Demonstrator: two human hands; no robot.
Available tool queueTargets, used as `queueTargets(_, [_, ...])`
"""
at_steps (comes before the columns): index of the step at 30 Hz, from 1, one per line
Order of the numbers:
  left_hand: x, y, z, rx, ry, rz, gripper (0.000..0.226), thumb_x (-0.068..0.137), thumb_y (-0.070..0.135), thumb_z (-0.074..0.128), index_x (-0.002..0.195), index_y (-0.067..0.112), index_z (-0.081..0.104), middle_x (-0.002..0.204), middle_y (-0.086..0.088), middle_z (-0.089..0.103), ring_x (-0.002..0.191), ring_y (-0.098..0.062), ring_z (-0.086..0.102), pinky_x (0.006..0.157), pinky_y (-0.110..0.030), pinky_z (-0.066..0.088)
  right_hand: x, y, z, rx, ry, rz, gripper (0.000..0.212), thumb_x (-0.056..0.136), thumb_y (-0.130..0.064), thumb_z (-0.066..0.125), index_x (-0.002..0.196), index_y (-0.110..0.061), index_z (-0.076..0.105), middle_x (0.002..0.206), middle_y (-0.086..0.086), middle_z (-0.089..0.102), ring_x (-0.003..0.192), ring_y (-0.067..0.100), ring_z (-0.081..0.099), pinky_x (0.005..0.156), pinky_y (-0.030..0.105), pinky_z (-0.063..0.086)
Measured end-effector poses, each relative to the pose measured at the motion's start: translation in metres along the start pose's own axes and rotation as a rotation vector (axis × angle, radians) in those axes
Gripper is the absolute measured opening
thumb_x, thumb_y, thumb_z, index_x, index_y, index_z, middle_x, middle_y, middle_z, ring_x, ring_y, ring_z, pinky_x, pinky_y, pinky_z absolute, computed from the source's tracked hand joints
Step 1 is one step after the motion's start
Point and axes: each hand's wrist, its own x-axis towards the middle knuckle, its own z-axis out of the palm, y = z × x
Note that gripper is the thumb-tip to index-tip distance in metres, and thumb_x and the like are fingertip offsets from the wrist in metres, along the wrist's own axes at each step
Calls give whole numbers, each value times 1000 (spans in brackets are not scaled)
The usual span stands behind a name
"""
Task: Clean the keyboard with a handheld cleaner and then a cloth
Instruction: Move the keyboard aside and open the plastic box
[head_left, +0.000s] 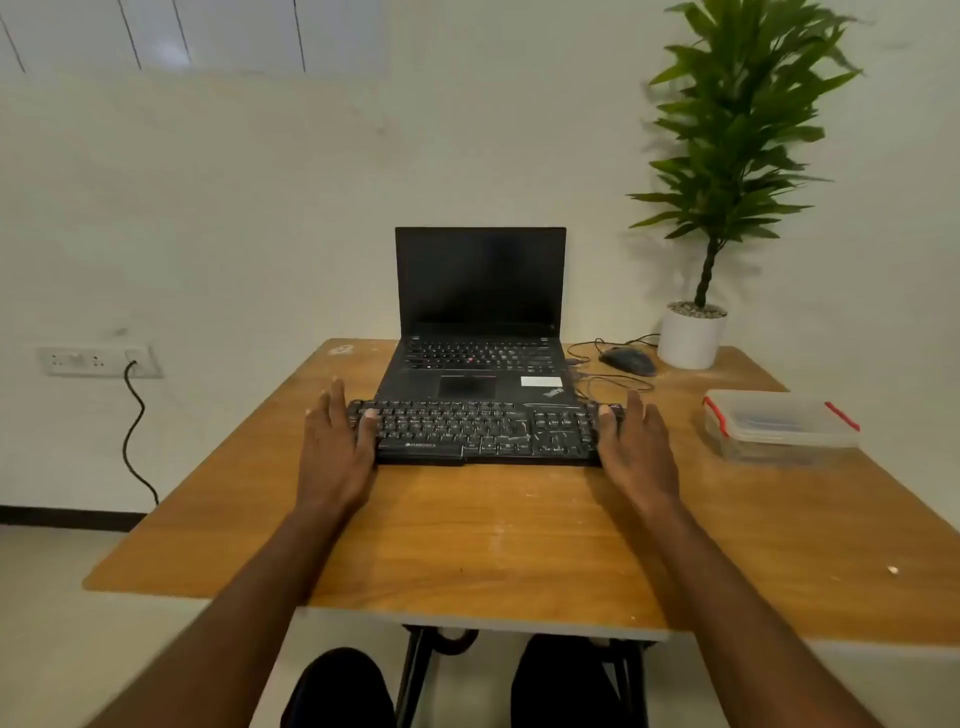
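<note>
The keyboard (485, 431), long axis crosswise, is flanked by the left hand (335, 447) and right hand (636, 447), fingers straight, thumbs resting on its ends.

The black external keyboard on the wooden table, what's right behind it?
An open black laptop with a dark screen sits directly behind the black keyboard. The keyboard's back edge covers the laptop's front edge, so whether they touch cannot be told.
</note>
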Motion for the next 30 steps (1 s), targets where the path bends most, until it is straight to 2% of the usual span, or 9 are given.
queueTargets(4, [6,3,-1,-159,-6,-206,71,111,56,31,168,33,-3,174,-13,19,153,-40,34,121,-59,35,6,4,7,140,-66,153,64,104,-52,34,156,-17,21,152,16,40,136,34,43,105,51,45])
queueTargets(7, [6,7,-3,-233,-26,-265,71,112,55,30,170,28,-1,158,-20,49,140,-42,51,114,-54,42,8,6,13,185,-80,198,64,102,-54,34,153,-17,26,145,14,51,128,35,53,101,53,49])
queueTargets(9, [9,6,-7,-273,-60,-292,70,112,54,28,170,27,-2,147,-21,60,131,-42,58,108,-51,44,6,3,9,197,-88,230,64,102,-56,35,152,-17,28,145,14,52,128,36,53,102,54,48])
queueTargets(13, [9,4,-17,-381,-83,-352,69,112,56,26,170,29,1,159,-19,48,144,-42,48,117,-52,37,-1,1,0,193,-123,275,67,103,-55,34,157,-17,22,152,15,45,135,38,47,108,50,43])
queueTargets(18, [-8,12,-29,-484,-79,-406,65,114,51,28,170,25,9,170,-15,32,154,-38,33,122,-47,29,-23,7,-12,203,-135,278,69,102,-58,31,155,-15,23,150,18,46,133,39,47,107,54,42])
queueTargets(21, [-18,2,-32,-589,-76,-439,65,113,53,30,170,27,11,168,-14,36,151,-35,37,118,-42,31,-42,9,-24,234,-159,273,69,103,-58,31,157,-17,20,152,16,44,135,39,45,110,51,40])
queueTargets(23, [-23,-10,-36,-624,-86,-442,71,109,64,32,169,31,12,166,-12,40,150,-33,40,124,-49,31,-55,10,-33,273,-168,270,68,104,-56,32,159,-17,17,155,14,40,138,38,41,111,49,36])
queueTargets(26, [-37,-22,-45,-678,-97,-463,82,99,77,36,166,36,18,164,-6,43,150,-31,41,124,-55,31,-74,12,-43,321,-180,265,70,103,-57,33,159,-19,17,157,13,38,141,38,38,112,49,34])
queueTargets(30, [-61,-25,-52,-658,-76,-430,68,106,67,32,164,31,28,160,-7,48,146,-29,45,123,-55,33,-93,17,-53,358,-175,270,71,101,-61,33,159,-21,19,157,11,38,142,36,36,112,48,31])
